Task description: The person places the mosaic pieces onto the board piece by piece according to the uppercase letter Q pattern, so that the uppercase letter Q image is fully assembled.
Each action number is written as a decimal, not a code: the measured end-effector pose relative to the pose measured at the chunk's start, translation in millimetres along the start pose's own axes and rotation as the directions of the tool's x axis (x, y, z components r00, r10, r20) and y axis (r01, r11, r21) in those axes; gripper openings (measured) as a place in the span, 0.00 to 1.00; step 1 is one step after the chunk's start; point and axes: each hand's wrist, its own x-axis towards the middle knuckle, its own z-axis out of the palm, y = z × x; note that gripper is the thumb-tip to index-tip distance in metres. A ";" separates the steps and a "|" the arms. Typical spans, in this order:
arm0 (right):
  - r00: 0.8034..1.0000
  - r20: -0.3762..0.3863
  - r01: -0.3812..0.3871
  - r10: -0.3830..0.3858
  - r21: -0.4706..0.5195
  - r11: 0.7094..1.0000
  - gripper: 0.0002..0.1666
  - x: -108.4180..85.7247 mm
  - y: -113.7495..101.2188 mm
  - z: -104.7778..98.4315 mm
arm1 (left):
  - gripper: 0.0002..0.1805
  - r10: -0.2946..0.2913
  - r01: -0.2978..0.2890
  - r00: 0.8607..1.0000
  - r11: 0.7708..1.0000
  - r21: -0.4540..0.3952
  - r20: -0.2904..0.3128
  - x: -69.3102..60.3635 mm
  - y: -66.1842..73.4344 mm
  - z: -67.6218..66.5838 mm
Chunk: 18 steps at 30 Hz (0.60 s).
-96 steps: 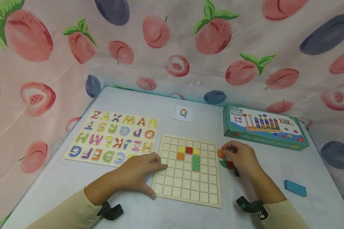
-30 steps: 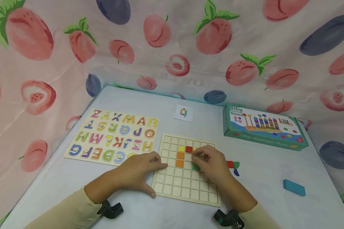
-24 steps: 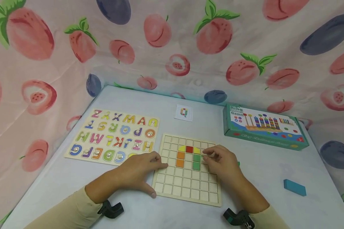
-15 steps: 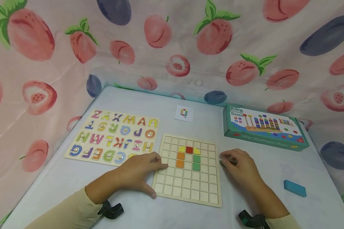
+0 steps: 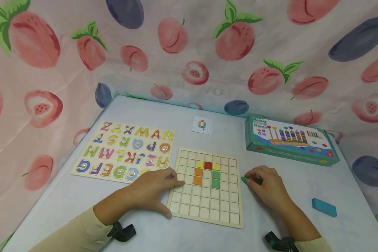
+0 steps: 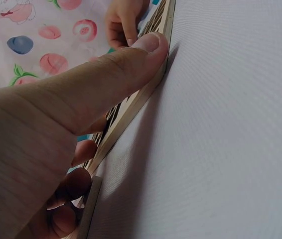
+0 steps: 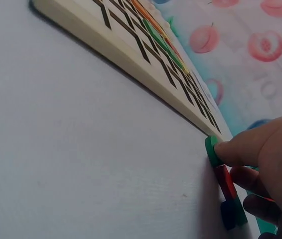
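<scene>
My left hand (image 5: pixel 154 189) rests at the left edge of a wooden grid board (image 5: pixel 193 211), thumb and fingers spread apart. In the left wrist view its thumb (image 6: pixel 116 69) lies along the board's rim. Set in the grid are a red square (image 5: pixel 208 165), two yellow rounded pieces, two orange squares (image 5: pixel 198 176) and two green squares (image 5: pixel 215 179). To the right of the board, my right hand (image 5: pixel 269 185) pinches a green rounded piece (image 7: pixel 212 151) low at the table. Beside its fingers lie a red square (image 7: pixel 225 181), another green piece (image 7: pixel 239 214) and a dark blue piece (image 7: pixel 227 215).
A wooden alphabet board (image 5: pixel 119 178) with knobbed letters lies at the left, partly under my left hand. Behind the grid is a small pattern card (image 5: pixel 202 125). A green Ring Challenge Game box (image 5: pixel 291 140) stands at the back right. A blue block (image 5: pixel 324 207) lies far right.
A second orange square now sits under the first in the grid. My right hand went over the board, then moved back right to the loose pieces. My left hand stayed put.
</scene>
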 end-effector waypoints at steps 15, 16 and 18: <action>1.000 0.017 0.009 -0.009 -0.034 0.999 0.10 1.7 -2.9 1.0 | 0.55 -0.012 0.012 1.000 1.000 0.000 0.007 0.3 1.3 -0.7; 1.000 0.018 0.011 -0.010 -0.031 0.999 0.10 2.1 -3.3 0.9 | 0.55 -0.013 0.013 1.000 1.000 0.000 0.007 0.4 1.3 -0.7; 1.000 0.015 0.010 -0.009 -0.025 1.000 0.09 3.1 -4.1 0.9 | 0.55 -0.014 0.014 1.000 1.000 0.002 0.008 0.4 1.2 -0.7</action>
